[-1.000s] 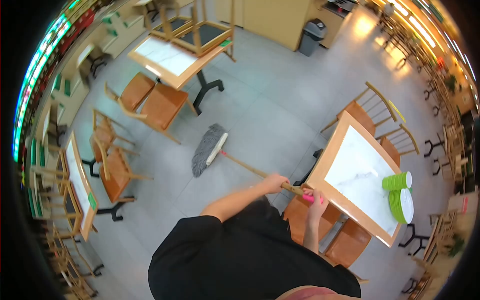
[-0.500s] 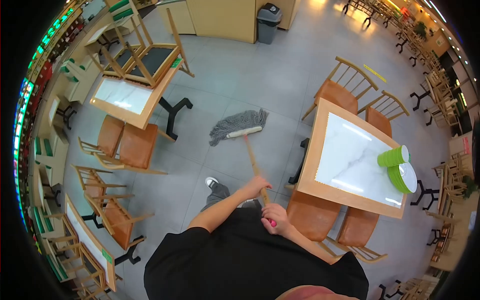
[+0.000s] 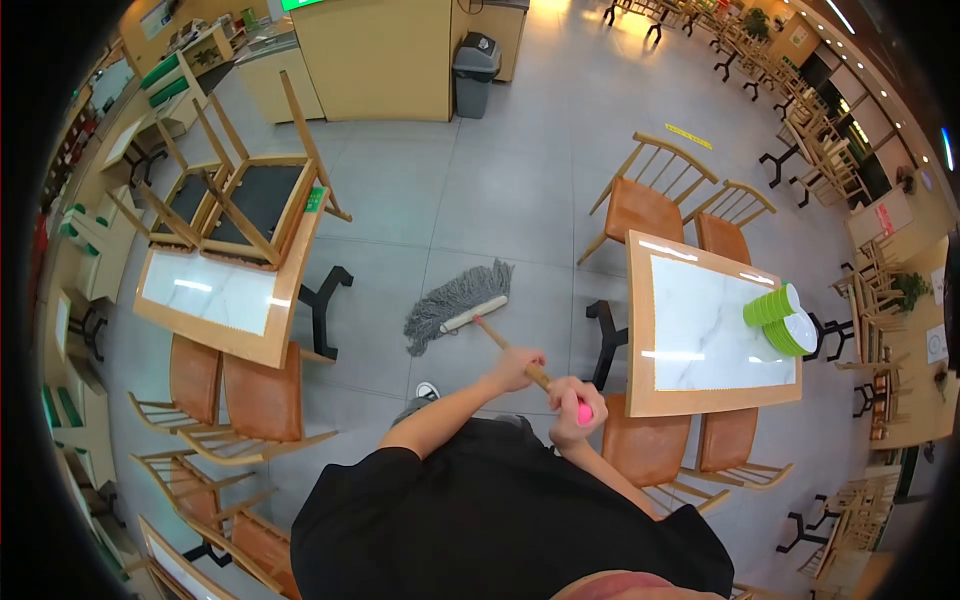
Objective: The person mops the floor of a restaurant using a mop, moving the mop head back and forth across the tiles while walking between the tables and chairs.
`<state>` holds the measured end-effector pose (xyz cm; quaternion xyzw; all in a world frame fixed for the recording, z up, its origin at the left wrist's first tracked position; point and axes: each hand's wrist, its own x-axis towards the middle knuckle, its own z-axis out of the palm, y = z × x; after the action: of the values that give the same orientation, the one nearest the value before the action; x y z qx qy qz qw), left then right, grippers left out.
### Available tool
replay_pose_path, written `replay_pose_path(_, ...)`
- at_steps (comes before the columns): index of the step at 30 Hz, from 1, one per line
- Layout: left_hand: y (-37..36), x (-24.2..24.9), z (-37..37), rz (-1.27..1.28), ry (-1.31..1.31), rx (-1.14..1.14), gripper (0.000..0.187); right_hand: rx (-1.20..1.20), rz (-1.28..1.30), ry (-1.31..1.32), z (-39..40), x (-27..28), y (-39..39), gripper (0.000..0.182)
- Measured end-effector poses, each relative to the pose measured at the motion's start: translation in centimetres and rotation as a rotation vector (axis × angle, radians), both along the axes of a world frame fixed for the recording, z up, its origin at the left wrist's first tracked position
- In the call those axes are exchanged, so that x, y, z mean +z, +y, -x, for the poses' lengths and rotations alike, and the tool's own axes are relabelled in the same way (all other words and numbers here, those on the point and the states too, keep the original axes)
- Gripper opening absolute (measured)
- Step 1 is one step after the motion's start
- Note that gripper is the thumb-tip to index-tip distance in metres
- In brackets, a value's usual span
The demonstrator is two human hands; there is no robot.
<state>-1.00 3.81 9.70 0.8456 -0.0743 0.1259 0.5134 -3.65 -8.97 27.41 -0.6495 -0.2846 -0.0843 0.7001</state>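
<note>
A mop (image 3: 458, 298) with grey string strands lies with its head flat on the tiled floor, strands fanned to the far left of its pale clamp bar. Its wooden handle slants up towards my body. My left hand (image 3: 516, 369) is wrapped round the handle's lower grip. Higher up, near the pink end cap, my right hand (image 3: 574, 408) is closed on the same handle. This hand is close to the near left corner of the marble-topped table (image 3: 690, 300).
Green-and-white stacked bowls (image 3: 780, 318) stand on the right table. Brown chairs (image 3: 645, 210) flank it. On the left table (image 3: 210, 300) sit upturned chairs (image 3: 255, 210), with more chairs (image 3: 262, 392) beside it. A grey bin (image 3: 475, 75) stands by the counter (image 3: 380, 60).
My view has shifted. The mop head has turned to a steeper slant and sits closer to me. Both hands, still on the handle, have moved, the right one outward to the right.
</note>
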Motion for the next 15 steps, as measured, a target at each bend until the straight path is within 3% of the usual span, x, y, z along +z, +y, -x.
replay_pose_path(2, 4.4, 0.9, -0.9, 0.085, -0.028, 0.077, 0.009, -0.04, 0.025, -0.044, -1.6, 1.6, 6.1, 0.014)
replay_pose_path(4, 8.5, 2.0, -2.3, -0.021, -0.159, 0.193, 0.01, -0.125, 0.05, -0.111, -3.3, 3.4, 12.0, 0.015)
replay_pose_path(5, 10.2, 1.5, -3.4, 0.098, -0.143, 0.195, 0.01, -0.183, 0.097, -0.172, -4.2, 4.5, 14.4, 0.016)
replay_pose_path(7, 13.1, 0.9, -5.0, 0.25, -0.086, 0.195, 0.011, -0.206, 0.079, -0.028, -5.4, 5.6, 18.4, 0.017)
replay_pose_path(11, 16.1, 0.8, -5.1, 0.251, -0.079, 0.237, 0.012, -0.14, 0.127, -0.1, -6.6, 5.6, 21.9, 0.017)
replay_pose_path(12, 16.4, -0.5, -5.1, 0.128, -0.097, 0.259, 0.009, -0.135, 0.141, -0.152, -6.2, 5.5, 22.1, 0.017)
replay_pose_path(15, 15.8, 1.4, -3.9, 0.278, -0.088, 0.182, 0.009, -0.137, 0.153, -0.172, -5.3, 4.8, 21.2, 0.016)
